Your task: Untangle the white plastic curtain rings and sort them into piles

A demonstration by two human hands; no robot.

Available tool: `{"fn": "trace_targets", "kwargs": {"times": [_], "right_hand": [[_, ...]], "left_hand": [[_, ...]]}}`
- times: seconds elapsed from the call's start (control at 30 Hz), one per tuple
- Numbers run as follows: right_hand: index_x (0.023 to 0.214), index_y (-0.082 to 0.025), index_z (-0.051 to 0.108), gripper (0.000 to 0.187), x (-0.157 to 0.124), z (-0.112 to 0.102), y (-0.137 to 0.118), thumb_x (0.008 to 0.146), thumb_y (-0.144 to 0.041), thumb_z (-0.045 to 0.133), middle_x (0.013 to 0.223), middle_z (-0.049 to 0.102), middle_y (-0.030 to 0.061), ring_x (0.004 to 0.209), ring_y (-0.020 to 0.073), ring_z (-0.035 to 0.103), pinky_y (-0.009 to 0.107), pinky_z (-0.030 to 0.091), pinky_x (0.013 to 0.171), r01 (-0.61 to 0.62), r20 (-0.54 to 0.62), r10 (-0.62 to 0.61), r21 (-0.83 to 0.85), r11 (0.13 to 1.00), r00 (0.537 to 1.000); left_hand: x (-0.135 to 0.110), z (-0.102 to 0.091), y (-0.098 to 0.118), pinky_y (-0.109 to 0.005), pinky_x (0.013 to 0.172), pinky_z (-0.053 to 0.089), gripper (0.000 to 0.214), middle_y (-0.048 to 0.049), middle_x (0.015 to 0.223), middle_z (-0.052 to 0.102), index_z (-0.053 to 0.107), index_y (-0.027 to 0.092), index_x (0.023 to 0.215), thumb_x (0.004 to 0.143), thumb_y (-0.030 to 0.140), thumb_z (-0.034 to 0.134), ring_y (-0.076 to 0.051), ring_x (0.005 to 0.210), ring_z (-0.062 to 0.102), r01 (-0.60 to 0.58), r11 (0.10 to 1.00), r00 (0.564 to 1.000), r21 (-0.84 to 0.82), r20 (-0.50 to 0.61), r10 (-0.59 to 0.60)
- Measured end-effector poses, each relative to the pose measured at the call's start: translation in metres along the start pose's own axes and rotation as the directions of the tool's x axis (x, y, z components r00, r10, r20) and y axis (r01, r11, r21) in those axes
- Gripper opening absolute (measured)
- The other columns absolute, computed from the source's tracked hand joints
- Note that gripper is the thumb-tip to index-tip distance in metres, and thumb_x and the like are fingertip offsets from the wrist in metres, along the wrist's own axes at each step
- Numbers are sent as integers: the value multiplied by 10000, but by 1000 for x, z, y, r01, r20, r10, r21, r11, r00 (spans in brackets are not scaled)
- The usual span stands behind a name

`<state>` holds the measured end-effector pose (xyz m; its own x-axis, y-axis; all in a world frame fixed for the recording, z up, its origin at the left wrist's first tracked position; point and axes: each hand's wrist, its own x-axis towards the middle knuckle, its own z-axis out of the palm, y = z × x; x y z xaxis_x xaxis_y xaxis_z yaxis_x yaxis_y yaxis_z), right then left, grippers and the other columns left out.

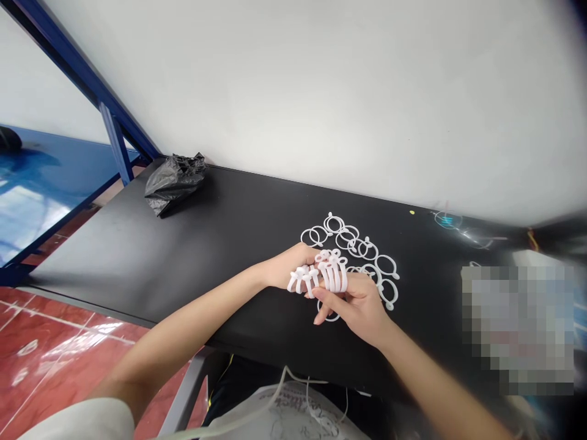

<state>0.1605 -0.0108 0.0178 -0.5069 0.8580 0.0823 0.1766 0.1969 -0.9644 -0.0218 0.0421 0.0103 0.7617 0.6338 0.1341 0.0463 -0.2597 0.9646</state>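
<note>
Several white plastic rings (pixel 321 275) are threaded over the fingers of my left hand (pixel 287 269), which hovers just above the black table (pixel 192 256). My right hand (pixel 360 305) meets it from the right, thumb and fingers pinched on the ring stack at the left fingertips. More loose white rings (pixel 362 247) lie scattered on the table right behind and beside both hands.
A crumpled black plastic bag (pixel 174 180) sits at the table's far left corner. A white wall runs behind the table. Blue metal framing (pixel 114 140) and red floor tiles (pixel 59 342) are on the left. A blurred patch covers the right side.
</note>
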Motion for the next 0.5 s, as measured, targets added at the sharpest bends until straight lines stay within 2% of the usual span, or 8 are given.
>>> {"fn": "trace_targets", "kwargs": {"times": [0.07,0.13,0.23,0.3,0.4,0.5], "right_hand": [[740,-182,752,214,-1,1,-2,904,-243,629,533,723,15,495,150,659,267,513,548,135,-25,-137,-63,989,990],[745,-182,752,193,0,2,-3,895,-192,631,528,722,4,474,140,659,254,508,534,217,-29,-220,-77,973,975],[806,-180,757,151,2,1,-3,888,-153,632,520,719,-7,456,132,653,240,498,510,253,-22,-255,-79,964,967],[851,-186,759,139,2,0,-2,888,-151,630,525,722,-7,501,147,681,249,521,546,269,-20,-271,-67,961,962],[886,-196,758,143,2,-1,-1,900,-176,617,523,713,-15,525,161,705,274,560,610,211,5,-212,28,977,977],[827,-198,750,176,3,-1,-1,916,-235,602,551,712,-7,590,176,731,301,585,676,46,57,-55,156,987,997]], "left_hand": [[1,0,-1,-192,525,376,135,32,635,532,556,127,705,698,192,675,-81,568,463,-6,993,1000,-114,15,8],[2,0,-4,-201,524,384,174,31,628,533,570,129,702,675,232,708,-83,561,461,-9,981,999,-194,31,16],[3,1,-8,-204,485,387,223,36,566,510,562,138,649,634,263,746,-86,522,456,27,965,998,-262,56,-13],[3,2,-11,-199,445,384,227,28,538,511,570,137,629,672,292,731,-86,486,458,83,955,996,-286,68,-66],[2,5,-13,-188,410,378,263,3,546,546,604,126,638,782,342,652,-82,456,473,158,932,987,-326,44,-152],[2,6,-14,-195,434,418,216,-6,553,579,620,118,663,762,304,666,-92,467,511,150,932,989,-329,43,-144]]}}
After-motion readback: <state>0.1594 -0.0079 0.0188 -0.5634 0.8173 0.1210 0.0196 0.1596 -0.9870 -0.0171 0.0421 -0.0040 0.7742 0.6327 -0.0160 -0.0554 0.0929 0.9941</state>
